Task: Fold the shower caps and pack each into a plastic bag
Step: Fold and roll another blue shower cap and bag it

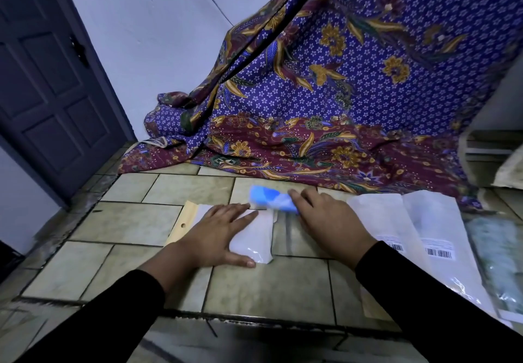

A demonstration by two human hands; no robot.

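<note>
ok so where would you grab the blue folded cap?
Probably pinch the blue folded cap across its narrow width at its right end, coming from the right, where the right hand lies on it. It is a long bundle lying left to right, so a short-axis pinch should keep the folds shut.

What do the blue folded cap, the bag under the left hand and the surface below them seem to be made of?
The blue shower cap: probably thin plastic film, partly translucent with pale patches; it is blurred. The bag under the left hand: glossy whitish plastic, with bright glints at its near corner. The surface: likely ceramic tiles, pale and mottled, with dark grout lines.
</note>
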